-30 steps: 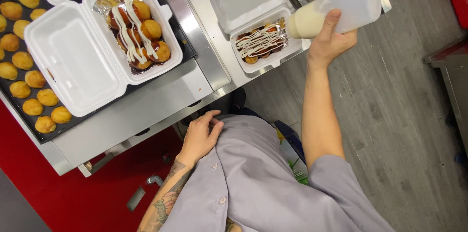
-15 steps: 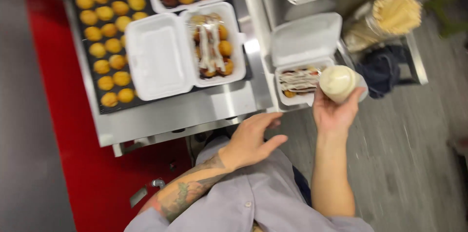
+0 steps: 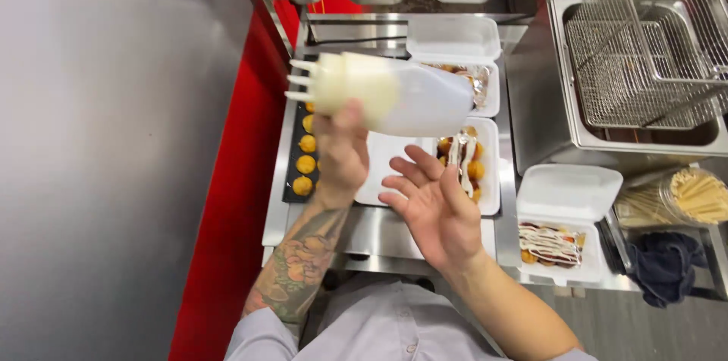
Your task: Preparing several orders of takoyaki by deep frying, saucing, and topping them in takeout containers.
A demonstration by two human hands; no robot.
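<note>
Squeeze bottle (image 3: 394, 95), translucent with pale creamy sauce pooled toward its multi-tipped nozzle, lies on its side in mid-air at the upper middle of the frame, nozzle pointing to the frame's left. At far left stands a plain brushed-metal wall, then a red panel running down beside the steel tabletop (image 3: 379, 232). The tattooed left hand (image 3: 340, 150) grips the bottle from below, its fingers clamped around the sauce-filled end. Just behind that wrist, a dark griddle tray (image 3: 303, 160) holds golden dough balls in its moulds.

The step in hand looks like a change of grip on the bottle between saucing boxes: the nozzle is turned away from the food, so nothing is being dispensed. Any further drizzle would call for turning the nozzle down over a box and a steady squeeze.

The right hand (image 3: 436, 209) hovers a little below the bottle, palm up, fingers spread and holding nothing. Under it sits an open white foam box (image 3: 485, 179) of balls striped with white and brown sauce; a second open box (image 3: 462, 42) lies farther up the frame. Lower right, a third open foam box (image 3: 565, 232) with sauced balls rests on the tabletop's edge. Upper right, a wire fryer basket (image 3: 644, 58) sits over a steel vat, and below it a clear tub of wooden skewers (image 3: 682, 198) lies beside a dark cloth (image 3: 667, 266). Grey flooring shows at the bottom right.
</note>
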